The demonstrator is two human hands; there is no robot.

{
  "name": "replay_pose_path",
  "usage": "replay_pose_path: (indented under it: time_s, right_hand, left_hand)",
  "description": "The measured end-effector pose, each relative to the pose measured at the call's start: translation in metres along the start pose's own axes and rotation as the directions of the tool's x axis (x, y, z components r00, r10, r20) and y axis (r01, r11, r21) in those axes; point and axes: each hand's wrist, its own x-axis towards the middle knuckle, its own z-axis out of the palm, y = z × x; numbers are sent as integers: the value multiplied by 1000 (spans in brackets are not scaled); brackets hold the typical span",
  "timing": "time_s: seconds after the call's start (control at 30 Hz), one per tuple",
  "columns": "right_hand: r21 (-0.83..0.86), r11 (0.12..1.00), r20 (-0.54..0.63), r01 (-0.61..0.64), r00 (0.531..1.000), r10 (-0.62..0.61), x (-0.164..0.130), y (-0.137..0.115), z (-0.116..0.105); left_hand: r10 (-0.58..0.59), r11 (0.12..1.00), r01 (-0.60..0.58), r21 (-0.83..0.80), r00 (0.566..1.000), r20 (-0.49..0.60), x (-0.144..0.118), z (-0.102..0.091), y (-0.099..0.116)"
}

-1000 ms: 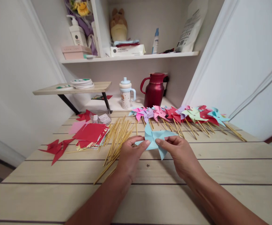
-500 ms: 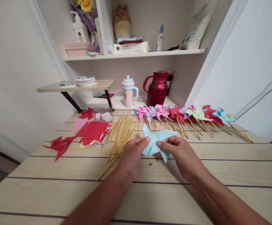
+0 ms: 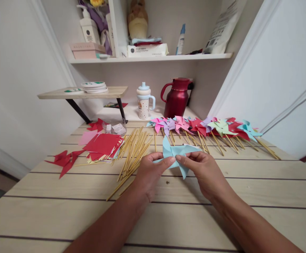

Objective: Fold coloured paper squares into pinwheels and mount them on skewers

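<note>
A light blue paper pinwheel is held between my two hands above the table. My left hand pinches its left side, thumb pressed close to the centre. From the right, my right hand grips it too, and its thumb meets the middle almost tip to tip with the left one. The fingers behind the paper are partly hidden. Just left of my left hand lies a loose heap of thin wooden sticks. Beyond the hands, finished pinwheels in several colours rest in a row, on sticks.
Left on the table are a stack of coloured paper squares, a red paper pinwheel without a stick and a small clear bag. Behind stand a cup, a red jug and a small raised shelf.
My left thumb has moved right to the pinwheel's centre, and a left blade now looks folded inward. My right hand has stayed nearly in place. The view has shifted slightly.
</note>
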Motion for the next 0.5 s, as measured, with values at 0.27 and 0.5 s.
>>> replay_pose_path:
  time_s: [0.27, 0.5]
  right_hand:
    - [-15, 1000, 21, -4, 1000, 4, 0, 2, -1]
    - [56, 998, 40, -36, 999, 33, 0, 1, 0]
  left_hand:
    - [53, 998, -51, 46, 998, -32, -1, 4, 1]
    - [74, 992, -72, 106, 997, -14, -6, 5, 6]
